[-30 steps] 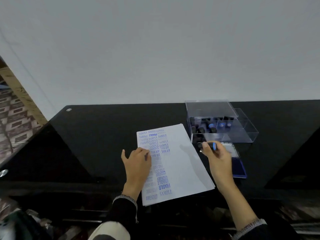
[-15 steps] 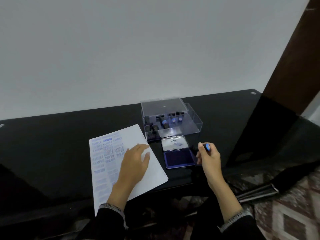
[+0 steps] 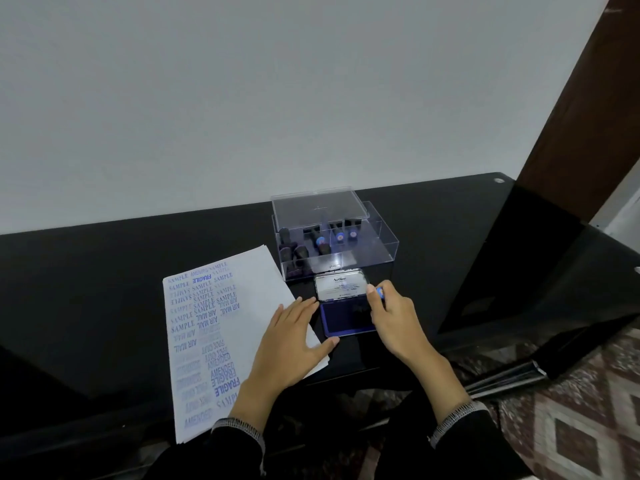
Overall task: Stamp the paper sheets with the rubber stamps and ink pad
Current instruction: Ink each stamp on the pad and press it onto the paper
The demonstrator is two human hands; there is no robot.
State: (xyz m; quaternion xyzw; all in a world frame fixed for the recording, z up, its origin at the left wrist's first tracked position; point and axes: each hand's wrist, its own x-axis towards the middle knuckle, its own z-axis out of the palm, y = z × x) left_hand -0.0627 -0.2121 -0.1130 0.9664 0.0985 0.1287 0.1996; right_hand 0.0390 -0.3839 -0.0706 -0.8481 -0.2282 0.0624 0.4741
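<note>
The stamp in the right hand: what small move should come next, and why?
Probably press the stamp down onto the blue ink pad: the right hand holds it over the open pad, and the left hand lies flat on the paper sheets.

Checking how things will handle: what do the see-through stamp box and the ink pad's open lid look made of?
The see-through stamp box looks like rigid clear plastic, glossy: stamps show through its walls. The ink pad's open lid looks like metal, possibly tin, with a pale printed inner face and a bright rim; plastic can't be ruled out.
</note>
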